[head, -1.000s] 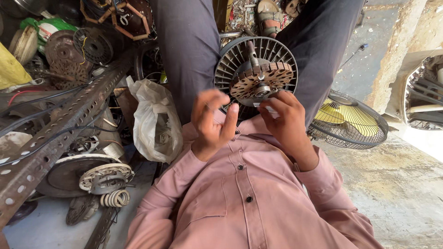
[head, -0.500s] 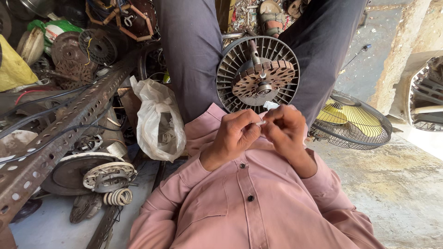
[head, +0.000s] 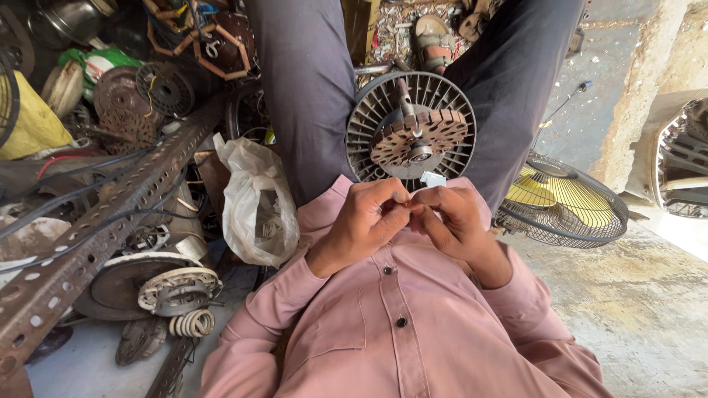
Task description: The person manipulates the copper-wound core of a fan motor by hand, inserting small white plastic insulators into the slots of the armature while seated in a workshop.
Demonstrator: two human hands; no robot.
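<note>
Head view: both hands are meeting at frame centre, just above the pink shirt (head: 413,332). Left hand (head: 365,221) is curling its fingers, thumb and forefinger pressing together on something too small to identify. Right hand (head: 450,221) is pinching the same spot, fingertips touching the left's. A small white scrap (head: 433,179) is showing just above the right knuckles. The fan motor (head: 411,136), ribbed grille with shaft, is resting between the knees, just above the hands.

Risk, as judged: the tiny piece could be slipping from the pinch and dropping into the scrap at lower left.

Versus one second ago: the hands were apart; now they are closing together.
</note>
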